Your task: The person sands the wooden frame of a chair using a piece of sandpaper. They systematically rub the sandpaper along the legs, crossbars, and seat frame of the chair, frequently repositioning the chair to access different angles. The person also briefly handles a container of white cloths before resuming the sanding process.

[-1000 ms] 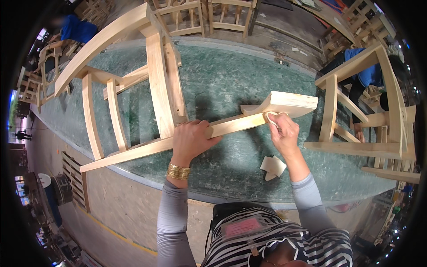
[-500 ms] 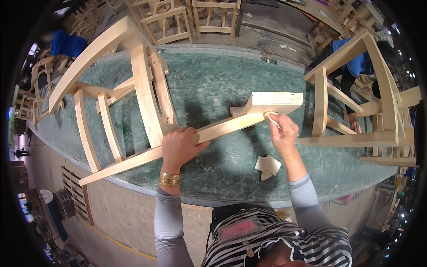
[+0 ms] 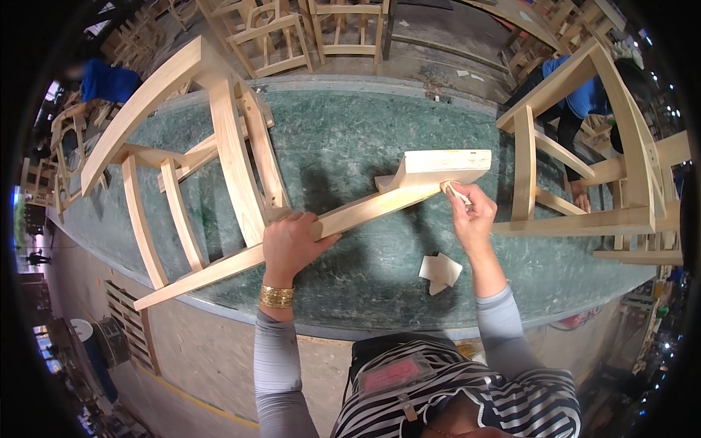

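Head view: wooden frame (image 3: 358, 217) lies beneath left hand (image 3: 294, 247), just beside right hand (image 3: 475, 217).

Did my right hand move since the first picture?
Yes. The right hand has moved a little to the right, judged against the pale pieces lying on the green table.

Chair frame (image 3: 232, 146) aslant here, pale bare wood, its long bar (image 3: 372, 212) running beneath the fingers (image 3: 305, 220) of the left hand (image 3: 285, 252); two curved slats (image 3: 144, 223) well left of them, a thick end piece (image 3: 445, 165) just beyond the fingertips (image 3: 471, 192) of the right hand (image 3: 476, 217), and, pinched there, a small folded cream pad (image 3: 450, 190) against the bar!
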Tool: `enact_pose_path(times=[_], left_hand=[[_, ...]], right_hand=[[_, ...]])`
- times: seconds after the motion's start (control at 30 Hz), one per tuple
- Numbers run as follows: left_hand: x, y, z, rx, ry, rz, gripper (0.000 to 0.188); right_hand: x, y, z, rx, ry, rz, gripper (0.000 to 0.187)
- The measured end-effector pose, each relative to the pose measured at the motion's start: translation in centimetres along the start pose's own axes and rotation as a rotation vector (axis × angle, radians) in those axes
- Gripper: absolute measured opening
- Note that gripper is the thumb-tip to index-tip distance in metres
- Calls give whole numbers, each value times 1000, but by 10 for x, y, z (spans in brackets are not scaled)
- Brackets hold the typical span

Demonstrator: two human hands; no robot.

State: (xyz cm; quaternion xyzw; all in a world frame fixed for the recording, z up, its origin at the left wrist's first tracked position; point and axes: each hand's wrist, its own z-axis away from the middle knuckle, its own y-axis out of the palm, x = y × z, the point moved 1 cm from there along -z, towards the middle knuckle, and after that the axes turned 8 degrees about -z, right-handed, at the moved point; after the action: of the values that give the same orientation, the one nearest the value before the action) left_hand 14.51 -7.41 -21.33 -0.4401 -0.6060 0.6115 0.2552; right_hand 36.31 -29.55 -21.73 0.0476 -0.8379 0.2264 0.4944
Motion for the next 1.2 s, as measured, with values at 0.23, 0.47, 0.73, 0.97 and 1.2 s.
enact_pose_path(times=[0.23, 0.47, 0.73, 0.97, 1.2], left_hand=[[-3, 0, 0, 32, 2, -47, 40], [-4, -2, 0, 2, 14, -42, 38], [-5, -1, 0, -13, 2, -10, 40], [-4, -2, -1, 40, -3, -49, 37], [-4, 0, 0, 23, 3, -18, 37]], right_hand=[[1, 3, 0, 70, -138, 18, 8], [4, 1, 0, 34, -84, 9, 10], [3, 3, -1, -53, -73, -34, 11], [9, 4, -1, 64, -105, 5, 12], [11, 5, -2, 138, -133, -19, 11]])
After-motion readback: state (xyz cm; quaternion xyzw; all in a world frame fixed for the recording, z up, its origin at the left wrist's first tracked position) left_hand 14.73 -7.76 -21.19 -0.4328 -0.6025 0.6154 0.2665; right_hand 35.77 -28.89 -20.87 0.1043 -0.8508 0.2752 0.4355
